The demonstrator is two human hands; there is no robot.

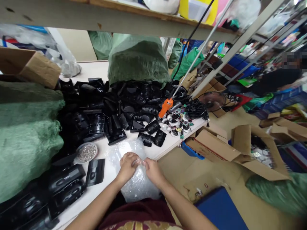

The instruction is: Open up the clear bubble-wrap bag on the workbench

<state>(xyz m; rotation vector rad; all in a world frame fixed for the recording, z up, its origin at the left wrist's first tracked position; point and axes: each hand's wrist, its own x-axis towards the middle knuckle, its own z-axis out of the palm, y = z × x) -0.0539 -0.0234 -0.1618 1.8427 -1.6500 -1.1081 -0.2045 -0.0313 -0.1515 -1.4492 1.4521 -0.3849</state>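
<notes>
The left hand and the right hand are held close together with the fingers closed, and a small pale piece seems to be pinched between them, although its kind cannot be told clearly. Both hands are kept just above a sheet of bubble wrap, which is lying over the edge of a white table. Black plastic housings are heaped beyond the hands, and a round dish of small metal pieces is placed near the left hand. An orange electric screwdriver is laid farther away, beside small round white parts.
</notes>
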